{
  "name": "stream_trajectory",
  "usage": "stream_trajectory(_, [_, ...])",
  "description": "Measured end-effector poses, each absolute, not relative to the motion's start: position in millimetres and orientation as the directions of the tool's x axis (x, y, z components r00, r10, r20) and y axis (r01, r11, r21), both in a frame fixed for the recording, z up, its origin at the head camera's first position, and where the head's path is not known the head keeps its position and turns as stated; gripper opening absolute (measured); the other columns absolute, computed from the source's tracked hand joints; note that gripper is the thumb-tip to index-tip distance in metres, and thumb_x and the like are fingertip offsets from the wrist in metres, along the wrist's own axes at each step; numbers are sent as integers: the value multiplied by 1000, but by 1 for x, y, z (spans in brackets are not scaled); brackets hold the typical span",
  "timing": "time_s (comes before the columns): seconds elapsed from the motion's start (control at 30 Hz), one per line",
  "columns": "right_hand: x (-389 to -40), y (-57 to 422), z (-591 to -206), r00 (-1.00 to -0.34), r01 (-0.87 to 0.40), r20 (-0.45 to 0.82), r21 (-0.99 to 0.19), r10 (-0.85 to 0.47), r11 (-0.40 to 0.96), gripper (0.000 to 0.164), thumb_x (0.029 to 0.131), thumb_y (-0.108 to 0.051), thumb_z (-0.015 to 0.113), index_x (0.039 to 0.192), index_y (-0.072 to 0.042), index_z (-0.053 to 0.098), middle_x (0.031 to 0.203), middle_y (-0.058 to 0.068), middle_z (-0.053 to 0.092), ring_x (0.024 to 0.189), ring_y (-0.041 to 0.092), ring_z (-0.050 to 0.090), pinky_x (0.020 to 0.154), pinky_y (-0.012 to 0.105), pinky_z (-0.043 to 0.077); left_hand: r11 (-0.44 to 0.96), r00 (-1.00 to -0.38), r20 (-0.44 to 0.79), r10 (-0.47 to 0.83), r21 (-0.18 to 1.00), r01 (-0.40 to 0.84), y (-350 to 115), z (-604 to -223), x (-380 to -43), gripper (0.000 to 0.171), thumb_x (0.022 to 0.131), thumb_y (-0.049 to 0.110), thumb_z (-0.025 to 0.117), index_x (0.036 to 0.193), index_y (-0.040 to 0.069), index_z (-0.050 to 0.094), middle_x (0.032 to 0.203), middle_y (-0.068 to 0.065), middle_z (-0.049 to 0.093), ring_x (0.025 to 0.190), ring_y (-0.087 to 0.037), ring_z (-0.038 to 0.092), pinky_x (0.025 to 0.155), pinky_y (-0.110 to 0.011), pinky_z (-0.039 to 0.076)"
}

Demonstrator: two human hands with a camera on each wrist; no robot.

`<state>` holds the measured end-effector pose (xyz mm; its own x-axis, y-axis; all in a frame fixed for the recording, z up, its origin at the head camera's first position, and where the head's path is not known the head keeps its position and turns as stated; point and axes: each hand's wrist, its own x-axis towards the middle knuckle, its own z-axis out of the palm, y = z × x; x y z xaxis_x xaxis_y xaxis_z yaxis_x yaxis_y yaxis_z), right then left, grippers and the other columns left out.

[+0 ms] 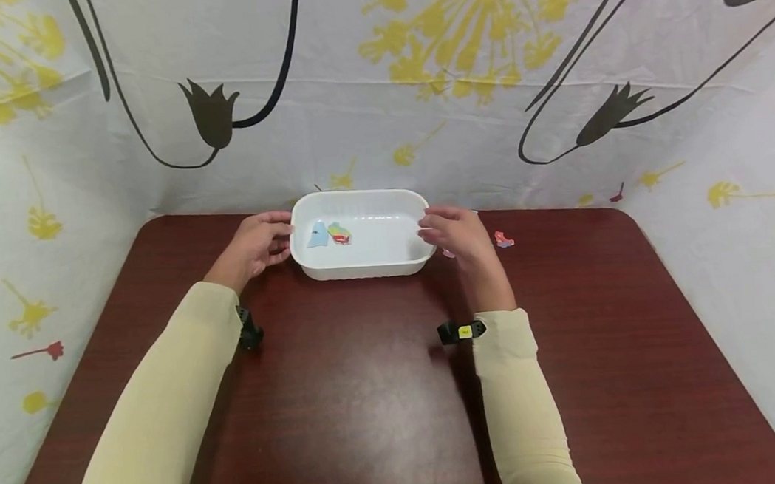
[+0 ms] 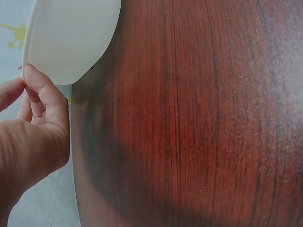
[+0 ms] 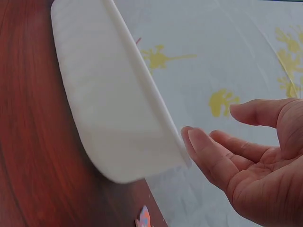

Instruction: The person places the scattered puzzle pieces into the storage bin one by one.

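Observation:
A white plastic tray [image 1: 363, 271] with rounded corners stands near the table's far edge. Two flat cut-out pieces lie in its left half: a light blue piece [image 1: 318, 234] and a green, yellow and red piece [image 1: 340, 234]. At the tray's left end, my left hand [image 1: 259, 244] pinches the rim between thumb and finger, as the left wrist view shows. My right hand [image 3: 251, 165] is by the opposite end, its fingertips at the rim and its thumb held apart from them. The tray's right end is partly hidden behind that hand in the head view.
A small red cut-out piece [image 1: 503, 239] lies on the dark red wooden table [image 1: 370, 391], right of the right hand. Another small piece [image 1: 448, 253] shows partly beneath that hand. White patterned cloth [image 1: 368, 147] hangs behind the table and on both sides.

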<state>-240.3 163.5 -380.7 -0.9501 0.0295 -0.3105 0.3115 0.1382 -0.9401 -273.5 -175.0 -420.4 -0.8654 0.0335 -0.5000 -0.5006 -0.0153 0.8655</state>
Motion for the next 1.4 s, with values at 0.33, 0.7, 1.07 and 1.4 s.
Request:
stream_trajectory(0.33, [-229,186,-391,-960,279,-280,-957,4,79,44,95,-12,61,136,3,51,109,19,66,87,18,71,88,34,55,-11,-865,-501,25,865,-502,-176,-421,-273,41,98,18,58,139,19,52,115,-4,56,78,-13,58,68,-26,54])
stream_trajectory(0.7, [-219,208,-399,-957,288,-287,-948,26,134,45,95,-11,62,136,0,51,120,29,61,85,20,72,80,31,57,10,-870,-491,42,871,-491,-177,-416,-272,43,99,19,57,141,19,50,122,-7,55,78,-12,58,69,-25,54])
stream_trajectory(1.07, [-215,232,-407,-917,397,-392,-885,70,241,49,98,-11,56,140,8,42,121,32,58,74,16,72,78,32,58,9,-866,-498,41,867,-498,-176,-417,-271,43,99,19,58,141,19,50,119,-5,55,78,-12,58,74,-26,55])
stream_trajectory(1.4, [-221,249,-424,-901,425,-427,-826,82,371,37,98,-11,55,128,11,51,94,22,70,70,19,72,70,32,59,9,-865,-500,39,866,-500,-175,-418,-272,43,99,20,58,141,19,51,119,-5,56,79,-12,58,75,-27,55])
